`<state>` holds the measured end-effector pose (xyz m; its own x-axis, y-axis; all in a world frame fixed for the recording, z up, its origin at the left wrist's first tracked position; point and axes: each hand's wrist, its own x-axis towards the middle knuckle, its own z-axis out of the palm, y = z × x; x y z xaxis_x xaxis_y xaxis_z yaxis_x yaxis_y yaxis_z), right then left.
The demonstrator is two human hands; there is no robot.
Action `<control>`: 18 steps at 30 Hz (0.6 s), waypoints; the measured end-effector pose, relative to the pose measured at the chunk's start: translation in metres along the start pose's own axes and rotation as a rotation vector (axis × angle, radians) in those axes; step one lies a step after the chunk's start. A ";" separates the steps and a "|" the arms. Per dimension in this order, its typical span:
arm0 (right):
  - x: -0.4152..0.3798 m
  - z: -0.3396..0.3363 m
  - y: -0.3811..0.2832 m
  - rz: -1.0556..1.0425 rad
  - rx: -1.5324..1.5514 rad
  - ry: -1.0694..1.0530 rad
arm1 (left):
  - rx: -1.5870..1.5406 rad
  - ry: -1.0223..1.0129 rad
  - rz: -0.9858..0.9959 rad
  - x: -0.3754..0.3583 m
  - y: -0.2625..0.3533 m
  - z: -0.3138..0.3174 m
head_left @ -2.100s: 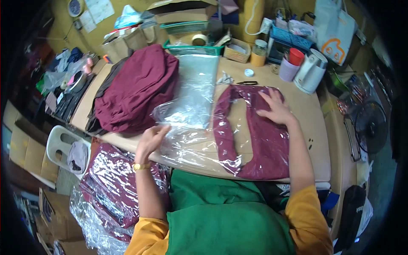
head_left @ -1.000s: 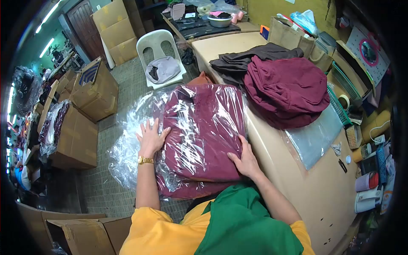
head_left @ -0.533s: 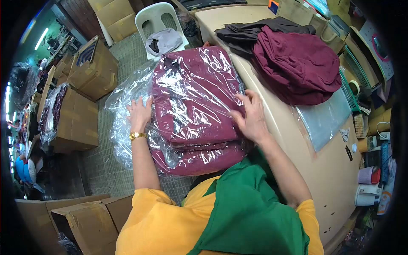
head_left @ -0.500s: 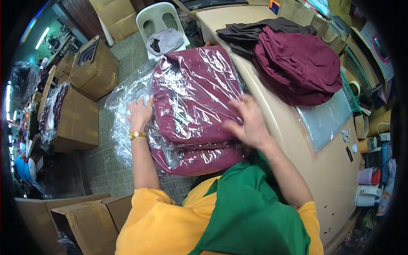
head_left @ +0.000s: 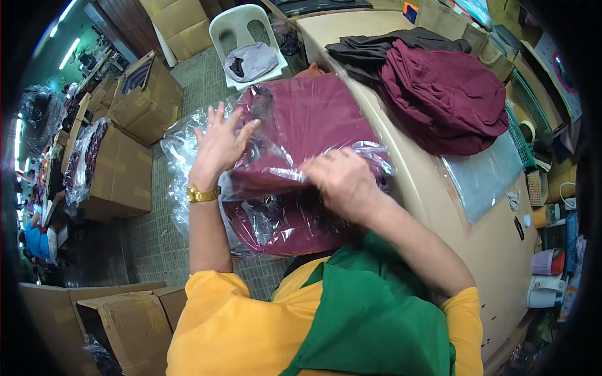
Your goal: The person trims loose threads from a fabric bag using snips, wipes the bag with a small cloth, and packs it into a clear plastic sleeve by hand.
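A folded maroon garment in a clear plastic bag lies on top of another bagged maroon bundle, close in front of my body. My left hand, with a gold watch at the wrist, rests with spread fingers on the bag's left side. Loose clear plastic spills out beyond that hand. On the near right part of the upper bag, my right hand has its fingers curled in on the plastic, slightly blurred. The bag's near edge is raised and creased beside it.
A tan table runs along the right, holding a loose maroon cloth pile, dark cloth and flat clear bags. A white chair with a grey cloth stands ahead. Cardboard boxes stand at left.
My left hand has moved right and up onto the bag. My right hand has shifted left and its fingers have closed on the plastic. The upper bag's near edge has lifted.
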<state>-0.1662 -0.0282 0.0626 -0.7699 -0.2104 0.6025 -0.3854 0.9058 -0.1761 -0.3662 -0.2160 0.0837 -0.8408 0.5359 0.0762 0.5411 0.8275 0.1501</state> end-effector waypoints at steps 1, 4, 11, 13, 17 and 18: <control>-0.002 -0.013 -0.016 -0.045 0.003 -0.143 | 0.002 0.000 -0.005 -0.003 0.002 -0.010; -0.053 0.000 -0.043 -0.134 0.036 -0.296 | 0.001 0.002 0.105 -0.010 0.011 -0.015; -0.116 0.060 -0.012 -0.012 -0.086 -0.402 | -0.054 -0.067 -0.179 -0.005 -0.040 0.145; -0.113 0.080 0.023 -0.067 -0.083 -0.383 | -0.111 -0.008 -0.264 -0.009 -0.051 0.173; -0.083 0.077 0.046 -0.055 -0.034 -0.325 | -0.201 0.154 -0.371 -0.005 -0.058 0.205; -0.090 0.080 0.044 -0.041 -0.054 -0.431 | -0.182 0.154 -0.361 -0.002 -0.060 0.209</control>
<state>-0.1547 0.0008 -0.0613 -0.9009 -0.3702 0.2264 -0.4015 0.9091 -0.1110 -0.3935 -0.2320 -0.1311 -0.9758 0.1750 0.1308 0.2115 0.9069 0.3644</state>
